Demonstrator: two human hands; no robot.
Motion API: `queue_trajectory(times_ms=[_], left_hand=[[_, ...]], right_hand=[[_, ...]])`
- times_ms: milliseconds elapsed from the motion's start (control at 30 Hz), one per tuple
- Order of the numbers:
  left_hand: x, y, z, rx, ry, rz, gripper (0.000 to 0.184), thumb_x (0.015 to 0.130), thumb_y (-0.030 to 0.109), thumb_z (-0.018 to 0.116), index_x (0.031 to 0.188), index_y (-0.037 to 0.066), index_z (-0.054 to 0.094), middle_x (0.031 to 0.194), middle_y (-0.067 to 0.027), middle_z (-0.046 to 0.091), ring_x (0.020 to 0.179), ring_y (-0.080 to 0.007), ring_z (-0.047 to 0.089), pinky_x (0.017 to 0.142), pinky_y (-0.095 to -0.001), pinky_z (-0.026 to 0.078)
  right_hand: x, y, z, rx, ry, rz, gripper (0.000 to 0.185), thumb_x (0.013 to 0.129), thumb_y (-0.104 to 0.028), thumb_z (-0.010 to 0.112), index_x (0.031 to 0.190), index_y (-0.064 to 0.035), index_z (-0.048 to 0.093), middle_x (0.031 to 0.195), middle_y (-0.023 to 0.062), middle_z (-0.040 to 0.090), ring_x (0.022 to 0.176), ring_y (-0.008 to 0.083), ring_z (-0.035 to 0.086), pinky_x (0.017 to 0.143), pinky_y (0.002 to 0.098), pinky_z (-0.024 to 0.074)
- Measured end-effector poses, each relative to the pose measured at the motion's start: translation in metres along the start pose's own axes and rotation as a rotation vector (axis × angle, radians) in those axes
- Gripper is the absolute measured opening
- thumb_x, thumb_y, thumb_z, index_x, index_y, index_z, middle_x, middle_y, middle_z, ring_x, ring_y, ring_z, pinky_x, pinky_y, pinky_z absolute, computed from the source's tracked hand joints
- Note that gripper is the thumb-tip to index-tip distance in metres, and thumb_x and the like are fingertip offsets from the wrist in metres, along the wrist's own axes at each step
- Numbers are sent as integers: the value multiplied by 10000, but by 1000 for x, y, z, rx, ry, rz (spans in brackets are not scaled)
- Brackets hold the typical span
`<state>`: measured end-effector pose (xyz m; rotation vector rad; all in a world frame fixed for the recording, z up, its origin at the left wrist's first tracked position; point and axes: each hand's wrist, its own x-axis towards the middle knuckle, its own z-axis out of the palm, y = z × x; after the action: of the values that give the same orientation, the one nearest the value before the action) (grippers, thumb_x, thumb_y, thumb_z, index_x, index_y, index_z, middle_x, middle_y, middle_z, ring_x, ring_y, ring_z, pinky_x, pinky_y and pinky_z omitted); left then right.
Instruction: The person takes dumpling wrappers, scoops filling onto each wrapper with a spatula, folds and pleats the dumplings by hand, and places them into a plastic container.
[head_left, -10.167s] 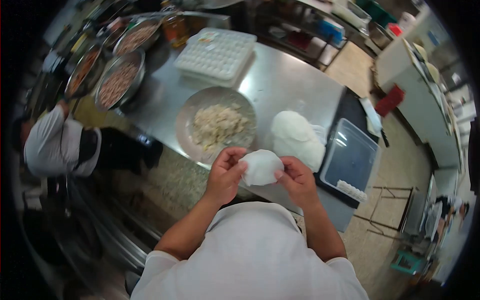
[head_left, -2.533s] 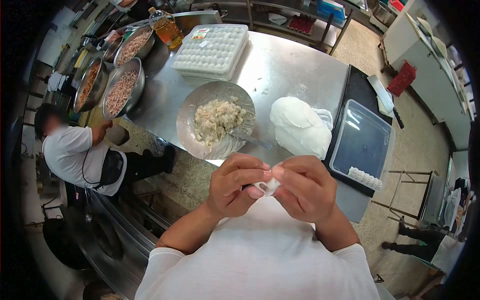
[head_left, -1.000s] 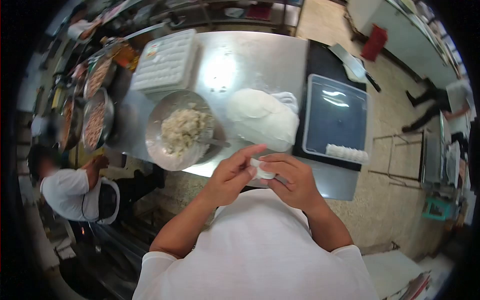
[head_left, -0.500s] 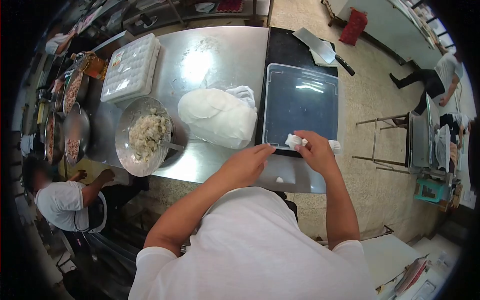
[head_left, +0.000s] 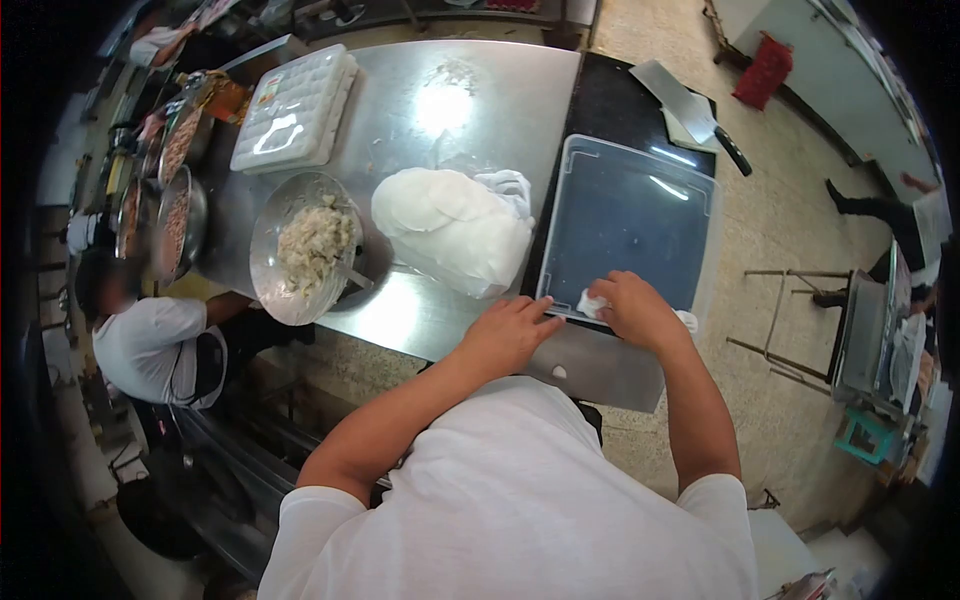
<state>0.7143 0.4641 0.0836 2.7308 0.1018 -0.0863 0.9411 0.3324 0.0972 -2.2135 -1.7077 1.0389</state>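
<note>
My right hand [head_left: 637, 312] is at the near edge of a clear plastic tray [head_left: 630, 215], its fingers closed round a small white piece of dough [head_left: 591, 303]. That piece is partly hidden by my fingers, so its exact shape is unclear. A second small white piece [head_left: 687, 321] shows past my right wrist, near the tray's near right corner. My left hand [head_left: 510, 332] is open, fingers stretched out, with the fingertips at the tray's near left corner. A tiny white scrap [head_left: 559, 371] lies on the steel table edge in front of me.
A large white dough mass [head_left: 450, 228] under plastic sits left of the tray. Beyond it are a steel bowl of pale chopped filling [head_left: 315, 245] and an egg carton [head_left: 295, 110]. A cleaver [head_left: 690, 112] lies behind the tray. At left sits another person [head_left: 150, 345].
The view has turned, shifting the table in the frame. My left fingers have spread and come to the tray's corner. My right fingers now cover more of the white piece.
</note>
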Motion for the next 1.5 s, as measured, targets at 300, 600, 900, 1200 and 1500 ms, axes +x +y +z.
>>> queue_trajectory(times_ms=[300, 600, 900, 1200, 1500], left_hand=[[2, -3, -34, -187, 15, 13, 384, 839, 70, 664, 1222, 96, 678, 1342, -153, 605, 1086, -308, 650, 927, -414, 543], [-37, -2, -77, -261, 183, -107, 245, 855, 47, 681, 1097, 67, 714, 1139, -101, 704, 1013, -279, 680, 854, -390, 570], [-113, -13, -67, -445, 373, -259, 190, 900, 64, 683, 1086, 43, 718, 1128, -111, 712, 1000, -290, 690, 838, -374, 572], [-140, -39, -79, -426, 320, -166, 186, 907, 86, 686, 1087, 55, 720, 1148, -106, 707, 1006, -280, 681, 837, -372, 568], [-194, -85, -93, -613, 319, -203, 226, 949, 116, 665, 1166, 67, 707, 1196, -112, 700, 1080, -273, 672, 904, -367, 551]], right_hand=[[21, -9, -7, 159, 275, -239, 319, 834, -165, 766, 1115, -63, 652, 1075, 133, 619, 1050, 349, 600, 918, 438, 499], [163, -123, -26, 253, 440, -362, 368, 821, -311, 811, 1006, -50, 628, 1037, 131, 619, 969, 337, 618, 817, 423, 504], [194, -115, -43, 349, 398, -250, 303, 840, -288, 786, 801, -22, 646, 775, 189, 682, 727, 367, 653, 703, 452, 513], [191, -133, -32, 91, 431, -362, 190, 864, -188, 728, 851, -22, 637, 807, 161, 625, 778, 355, 623, 734, 438, 497], [196, -46, -31, 706, 1084, -2, 107, 903, -26, 628, 1007, -52, 639, 887, 77, 654, 787, 204, 629, 744, 338, 512]])
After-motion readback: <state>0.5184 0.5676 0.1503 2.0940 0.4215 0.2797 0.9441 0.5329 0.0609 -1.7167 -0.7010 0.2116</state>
